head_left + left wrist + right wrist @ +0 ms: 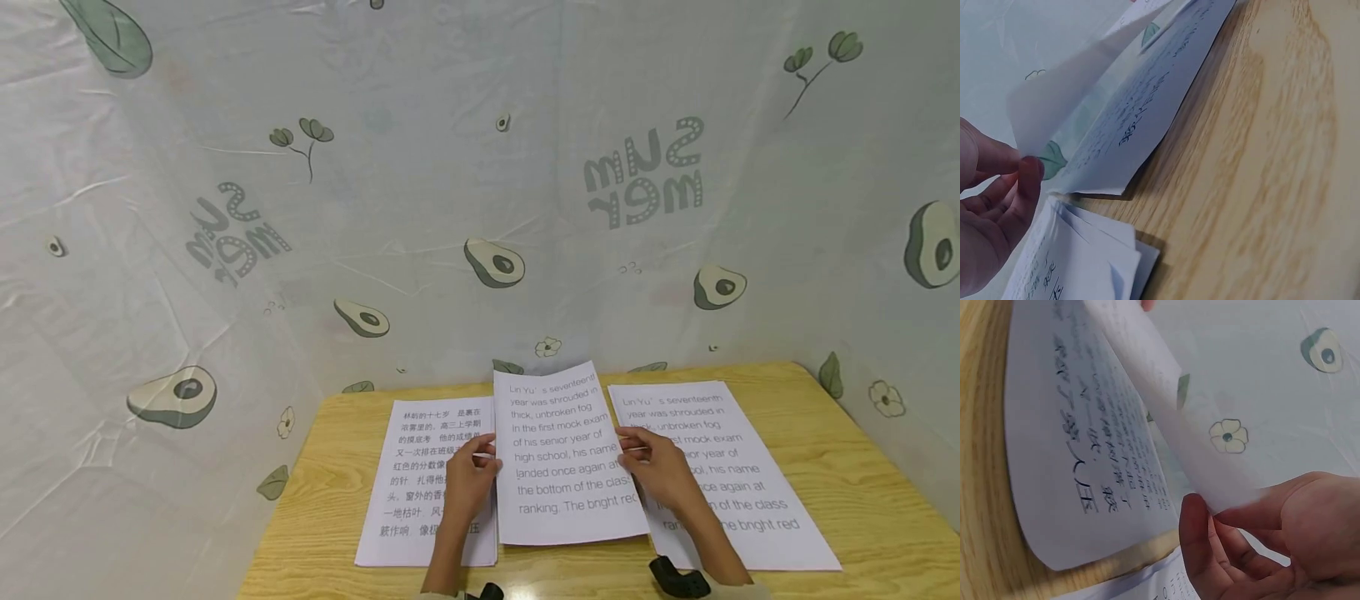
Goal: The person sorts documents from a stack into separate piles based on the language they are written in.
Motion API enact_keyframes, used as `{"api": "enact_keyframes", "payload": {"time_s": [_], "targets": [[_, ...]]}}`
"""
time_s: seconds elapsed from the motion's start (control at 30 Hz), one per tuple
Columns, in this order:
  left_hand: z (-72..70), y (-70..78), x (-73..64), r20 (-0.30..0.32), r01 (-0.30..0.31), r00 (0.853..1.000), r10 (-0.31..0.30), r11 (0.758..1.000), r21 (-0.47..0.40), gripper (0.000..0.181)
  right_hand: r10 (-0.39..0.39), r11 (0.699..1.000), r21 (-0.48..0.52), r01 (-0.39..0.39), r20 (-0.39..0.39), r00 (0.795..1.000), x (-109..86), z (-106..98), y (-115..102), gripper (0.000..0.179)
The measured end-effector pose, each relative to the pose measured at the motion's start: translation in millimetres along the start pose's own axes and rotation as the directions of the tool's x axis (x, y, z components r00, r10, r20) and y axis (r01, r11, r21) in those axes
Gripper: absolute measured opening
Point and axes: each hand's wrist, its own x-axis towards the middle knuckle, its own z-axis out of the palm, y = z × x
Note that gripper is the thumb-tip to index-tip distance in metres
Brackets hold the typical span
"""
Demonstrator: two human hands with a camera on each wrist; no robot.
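A white sheet with large English print is raised above the middle of the table, its top edge bent up. My left hand pinches its left edge between thumb and fingers. On the other side, my right hand pinches the right edge the same way. Both wrist views show a page with Chinese characters under the held sheet; whether it touches the table I cannot tell. A stack of Chinese-printed paper lies left, partly covered by my left hand. English-printed pages lie right, partly behind my right hand and forearm.
The wooden table has its back edge against a pale curtain printed with avocados and leaves. Sheets in the left stack are slightly fanned at a corner. A black wrist device sits on the right wrist.
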Motion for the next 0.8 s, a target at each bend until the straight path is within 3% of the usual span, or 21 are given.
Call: {"api": "enact_keyframes", "payload": {"time_s": [0.2,0.4,0.57,0.8], "targets": [[-0.6,-3.0,-3.3,0.021,0.029,0.999,-0.027,0.995,-0.096,0.042,0.024,0.996,0.090,-0.027,0.034,0.999,1.7,-4,2,0.050],[3.8,4.9,-5.4,0.028,0.026,0.999,-0.021,0.985,-0.173,0.041,0.034,0.990,0.133,-0.041,0.055,0.998,1.8,-12,6,0.052],[15.9,17.1,-4.7,0.041,0.048,0.998,-0.038,0.963,-0.266,0.041,0.061,0.991,0.117,-0.067,0.056,0.997,1.0,-24,15,0.053],[39.6,32.2,-6.2,0.059,0.071,0.997,-0.056,0.947,-0.312,0.042,0.100,0.992,0.066,-0.104,0.053,0.994,-0.9,-44,30,0.054]]}}
